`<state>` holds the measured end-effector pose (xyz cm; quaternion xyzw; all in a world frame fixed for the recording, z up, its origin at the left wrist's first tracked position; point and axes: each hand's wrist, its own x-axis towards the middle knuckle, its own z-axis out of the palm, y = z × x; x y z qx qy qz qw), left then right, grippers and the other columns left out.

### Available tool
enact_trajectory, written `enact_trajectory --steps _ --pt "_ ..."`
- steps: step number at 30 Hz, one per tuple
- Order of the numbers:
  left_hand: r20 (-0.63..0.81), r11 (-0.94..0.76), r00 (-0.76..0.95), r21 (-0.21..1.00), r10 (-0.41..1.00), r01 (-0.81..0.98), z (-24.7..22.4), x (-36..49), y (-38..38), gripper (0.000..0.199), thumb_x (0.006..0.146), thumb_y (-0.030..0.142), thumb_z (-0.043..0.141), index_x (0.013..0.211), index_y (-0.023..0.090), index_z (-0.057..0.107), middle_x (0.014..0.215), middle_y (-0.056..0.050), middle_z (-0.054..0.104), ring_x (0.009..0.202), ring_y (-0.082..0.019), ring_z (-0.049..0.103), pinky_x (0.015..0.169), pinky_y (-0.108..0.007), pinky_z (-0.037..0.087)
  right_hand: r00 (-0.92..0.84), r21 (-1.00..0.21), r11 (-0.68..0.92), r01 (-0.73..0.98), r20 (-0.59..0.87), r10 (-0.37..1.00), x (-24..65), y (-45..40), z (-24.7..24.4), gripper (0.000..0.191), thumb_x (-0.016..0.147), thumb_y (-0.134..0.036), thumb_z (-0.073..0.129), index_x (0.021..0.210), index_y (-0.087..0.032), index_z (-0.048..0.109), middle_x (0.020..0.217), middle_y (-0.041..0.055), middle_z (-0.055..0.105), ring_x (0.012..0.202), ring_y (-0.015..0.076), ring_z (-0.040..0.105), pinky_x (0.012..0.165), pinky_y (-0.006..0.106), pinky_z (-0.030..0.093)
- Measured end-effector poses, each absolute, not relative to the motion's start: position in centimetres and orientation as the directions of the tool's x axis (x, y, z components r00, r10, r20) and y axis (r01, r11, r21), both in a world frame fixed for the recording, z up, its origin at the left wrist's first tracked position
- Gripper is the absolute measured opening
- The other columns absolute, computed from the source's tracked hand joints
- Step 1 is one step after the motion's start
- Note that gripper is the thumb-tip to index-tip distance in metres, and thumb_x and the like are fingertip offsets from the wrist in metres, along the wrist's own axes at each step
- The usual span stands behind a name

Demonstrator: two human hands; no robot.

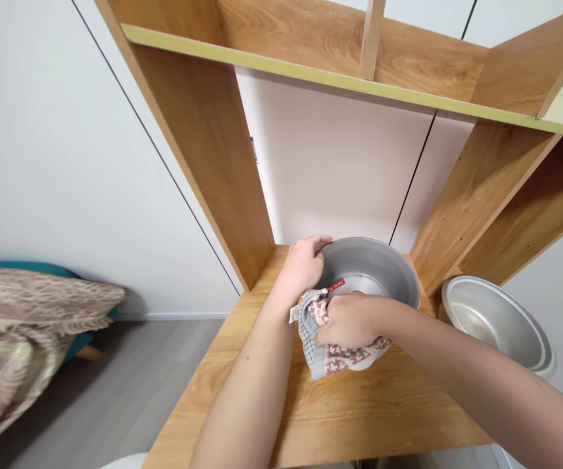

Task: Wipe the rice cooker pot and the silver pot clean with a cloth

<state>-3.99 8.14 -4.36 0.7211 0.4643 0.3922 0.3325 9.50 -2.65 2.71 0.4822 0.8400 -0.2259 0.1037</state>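
A round grey metal pot (393,267) stands on the wooden shelf surface in front of me. My left hand (305,264) grips its left rim, fingers curled over the edge. At the near side of the pot, my right hand (354,320) is closed on a patterned cloth (313,342) in pink, brown and blue-grey. The cloth drapes over the near rim and hangs down outside, covering part of the pot. A red tag (336,284) shows against the inside of the pot.
A second metal pot (496,319) stands to the right, past the upright wooden panel (477,208). A shelf board (311,75) crosses above the pot. The left panel (203,150) flanks the space. A couch with a fringed throw (42,312) is at far left.
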Motion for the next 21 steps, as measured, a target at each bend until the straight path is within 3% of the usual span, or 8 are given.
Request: enact_trajectory --steps 6,13,19,21 --pt "0.266 -0.359 0.263 0.829 0.927 0.428 -4.61 -4.24 8.42 0.062 0.084 0.001 0.059 0.135 0.018 0.090 0.155 -0.013 0.088 0.154 -0.030 0.079 0.141 -0.050 0.055 -0.477 -0.202 0.434 0.878 -0.448 0.756 8.94 -3.41 3.66 0.031 0.114 -0.026 0.058 0.125 -0.013 0.084 0.123 0.0222 0.089 0.115 0.0377 0.083 0.097 0.045 0.063" --pt "0.293 -0.385 0.262 0.801 0.920 0.458 -4.47 -4.21 8.26 0.062 0.085 0.003 0.058 0.135 0.019 0.091 0.152 -0.011 0.089 0.151 -0.030 0.080 0.140 -0.049 0.056 -0.477 -0.221 0.427 0.877 -0.509 0.717 9.56 -2.94 3.14 0.037 0.114 -0.042 0.061 0.121 -0.015 0.085 0.123 0.0195 0.090 0.109 0.0333 0.085 0.082 0.038 0.062" --pt "0.286 -0.380 0.262 0.799 0.922 0.465 -4.53 -4.25 8.27 0.059 0.087 0.005 0.060 0.134 0.021 0.092 0.153 -0.010 0.088 0.153 -0.031 0.078 0.141 -0.051 0.055 -0.479 -0.203 0.437 0.876 -0.467 0.744 9.56 -3.25 3.14 0.035 0.113 -0.036 0.059 0.125 -0.015 0.084 0.129 0.0209 0.089 0.120 0.0365 0.083 0.099 0.042 0.062" --pt "0.287 -0.379 0.258 0.805 0.922 0.456 -4.53 -4.28 8.35 0.057 0.086 0.006 0.061 0.130 0.023 0.093 0.152 -0.009 0.089 0.152 -0.031 0.079 0.141 -0.051 0.055 -0.467 -0.204 0.422 0.883 -0.465 0.752 9.74 -3.33 3.13 0.036 0.113 -0.040 0.061 0.122 -0.015 0.085 0.126 0.0211 0.090 0.116 0.0364 0.084 0.096 0.042 0.062"
